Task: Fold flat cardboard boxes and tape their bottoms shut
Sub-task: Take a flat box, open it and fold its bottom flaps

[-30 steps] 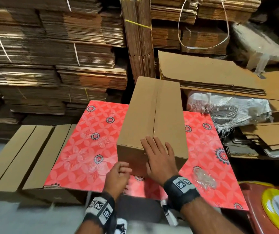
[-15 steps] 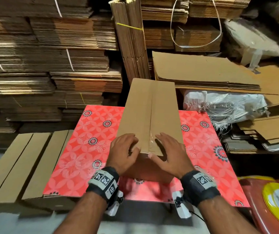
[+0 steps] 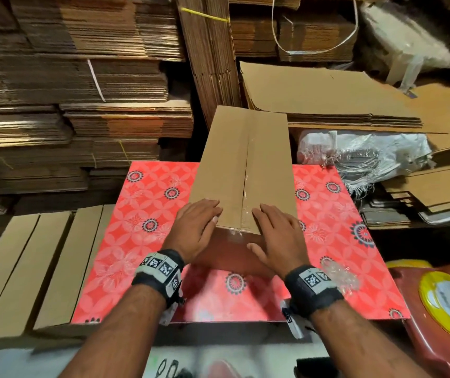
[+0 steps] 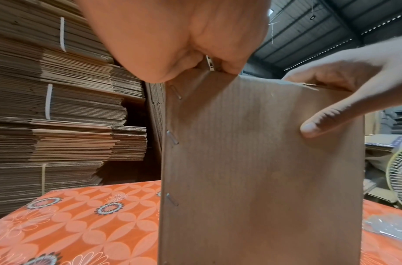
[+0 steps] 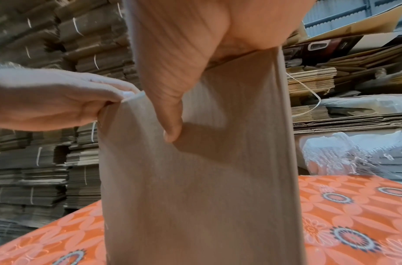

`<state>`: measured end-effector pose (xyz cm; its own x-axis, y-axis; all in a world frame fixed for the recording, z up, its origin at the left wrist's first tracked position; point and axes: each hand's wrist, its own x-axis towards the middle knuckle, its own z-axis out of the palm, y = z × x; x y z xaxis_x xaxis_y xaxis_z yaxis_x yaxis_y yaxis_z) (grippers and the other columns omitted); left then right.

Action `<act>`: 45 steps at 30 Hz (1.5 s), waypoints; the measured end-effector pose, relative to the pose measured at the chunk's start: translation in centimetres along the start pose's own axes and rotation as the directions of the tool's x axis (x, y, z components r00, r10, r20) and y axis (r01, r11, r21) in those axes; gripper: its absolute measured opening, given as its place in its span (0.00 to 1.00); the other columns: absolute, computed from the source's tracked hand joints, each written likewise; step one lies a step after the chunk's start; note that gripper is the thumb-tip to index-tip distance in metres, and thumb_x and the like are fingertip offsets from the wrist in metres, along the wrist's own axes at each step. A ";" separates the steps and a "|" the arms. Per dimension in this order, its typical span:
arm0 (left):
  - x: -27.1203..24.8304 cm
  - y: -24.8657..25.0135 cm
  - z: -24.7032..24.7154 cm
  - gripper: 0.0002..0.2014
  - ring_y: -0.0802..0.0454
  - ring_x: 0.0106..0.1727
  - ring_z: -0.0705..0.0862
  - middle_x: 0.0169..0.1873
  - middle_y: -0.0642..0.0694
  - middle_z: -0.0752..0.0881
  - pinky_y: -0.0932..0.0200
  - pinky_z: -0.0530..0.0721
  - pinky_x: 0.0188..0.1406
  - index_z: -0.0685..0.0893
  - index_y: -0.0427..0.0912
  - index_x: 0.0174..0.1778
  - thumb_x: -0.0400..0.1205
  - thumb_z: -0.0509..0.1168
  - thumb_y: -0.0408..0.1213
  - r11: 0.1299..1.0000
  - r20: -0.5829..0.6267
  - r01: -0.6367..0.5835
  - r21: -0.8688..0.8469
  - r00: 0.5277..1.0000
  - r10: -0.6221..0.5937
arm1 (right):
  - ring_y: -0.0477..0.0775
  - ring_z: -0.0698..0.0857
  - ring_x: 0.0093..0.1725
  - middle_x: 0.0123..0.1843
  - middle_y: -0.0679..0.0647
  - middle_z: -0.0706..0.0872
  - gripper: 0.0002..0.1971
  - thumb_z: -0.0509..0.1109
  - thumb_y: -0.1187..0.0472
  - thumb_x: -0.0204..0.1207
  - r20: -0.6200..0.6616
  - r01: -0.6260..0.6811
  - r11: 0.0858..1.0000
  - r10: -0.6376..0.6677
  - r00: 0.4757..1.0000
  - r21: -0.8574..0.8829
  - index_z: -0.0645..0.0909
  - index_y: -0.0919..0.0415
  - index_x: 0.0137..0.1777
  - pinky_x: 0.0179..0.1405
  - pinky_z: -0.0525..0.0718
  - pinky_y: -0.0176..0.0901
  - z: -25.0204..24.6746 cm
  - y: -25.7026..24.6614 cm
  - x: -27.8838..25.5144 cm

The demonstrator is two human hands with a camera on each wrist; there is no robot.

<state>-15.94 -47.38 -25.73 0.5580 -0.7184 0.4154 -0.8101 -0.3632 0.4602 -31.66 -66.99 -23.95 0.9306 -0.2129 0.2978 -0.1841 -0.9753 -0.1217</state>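
Stacked flat cardboard bundles (image 3: 76, 110) behind and left of red floral table cover (image 3: 147, 241). Folded cardboard box (image 3: 245, 165) standing on that cover, centre, taped seam (image 3: 245, 186) facing up. Left hand (image 3: 195, 230) on near left top corner of box, fingers laid flat on top. Right hand (image 3: 278, 236) on near right corner, fingers flat, thumb (image 5: 170, 125) pressed against near wall. Yellow tape roll (image 3: 447, 304) right of cover.

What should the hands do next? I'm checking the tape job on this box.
Probably press the tape tail down onto the near wall of the box. The strip already runs along the seam and wraps the near edge, and the left hand and right hand sit on either side of it, thumbs on that wall.
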 end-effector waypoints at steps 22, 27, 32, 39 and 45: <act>0.2 -1.0 -1.0 0.22 0.45 0.77 0.76 0.73 0.45 0.83 0.56 0.57 0.78 0.86 0.43 0.69 0.88 0.52 0.45 0.994 0.051 -0.105 -0.044 0.993 0.107 | 0.60 0.82 0.42 0.39 0.50 0.84 0.06 0.64 0.55 0.79 -0.161 0.000 1.000 0.003 0.987 0.015 0.82 0.52 0.46 0.37 0.76 0.51 -0.4 -5.3 -0.3; 0.1 -0.8 -1.2 0.22 0.44 0.77 0.76 0.73 0.45 0.83 0.56 0.56 0.78 0.86 0.42 0.69 0.87 0.53 0.45 0.994 0.079 -0.092 -0.057 0.992 0.096 | 0.62 0.86 0.39 0.36 0.50 0.86 0.07 0.64 0.48 0.80 -0.077 -0.152 0.985 0.158 0.984 0.077 0.79 0.48 0.50 0.28 0.74 0.47 -2.2 -5.5 1.1; 0.2 -1.0 -1.4 0.24 0.45 0.78 0.76 0.74 0.46 0.82 0.61 0.52 0.77 0.86 0.44 0.70 0.87 0.51 0.47 0.994 0.105 -0.089 -0.067 0.990 0.096 | 0.47 0.90 0.41 0.36 0.35 0.90 0.08 0.74 0.46 0.77 0.119 -0.325 0.895 0.302 0.946 0.306 0.79 0.40 0.51 0.43 0.87 0.50 -3.1 -3.5 3.1; 0.2 -0.6 -1.2 0.23 0.44 0.77 0.77 0.72 0.46 0.83 0.54 0.56 0.79 0.86 0.43 0.68 0.86 0.52 0.46 0.994 0.078 -0.077 -0.077 0.993 0.083 | 0.50 0.86 0.46 0.43 0.42 0.82 0.04 0.73 0.47 0.80 0.153 -0.122 0.991 0.113 0.982 0.051 0.87 0.42 0.50 0.37 0.74 0.43 -3.5 -3.8 3.3; 0.2 -0.2 -0.8 0.30 0.46 0.77 0.76 0.73 0.48 0.82 0.50 0.58 0.80 0.84 0.46 0.66 0.80 0.60 0.66 0.997 0.058 -0.070 0.022 0.996 0.069 | 0.41 0.85 0.32 0.33 0.43 0.89 0.05 0.79 0.55 0.79 0.309 -0.347 0.783 0.207 0.928 0.517 0.88 0.51 0.42 0.37 0.80 0.40 -3.8 -0.9 4.7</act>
<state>-15.48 -46.95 -25.08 0.4899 -0.7745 0.4001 -0.8508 -0.3248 0.4130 -28.30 -67.38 -18.88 0.9234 -0.3815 -0.0415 -0.3034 -0.6593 -0.6879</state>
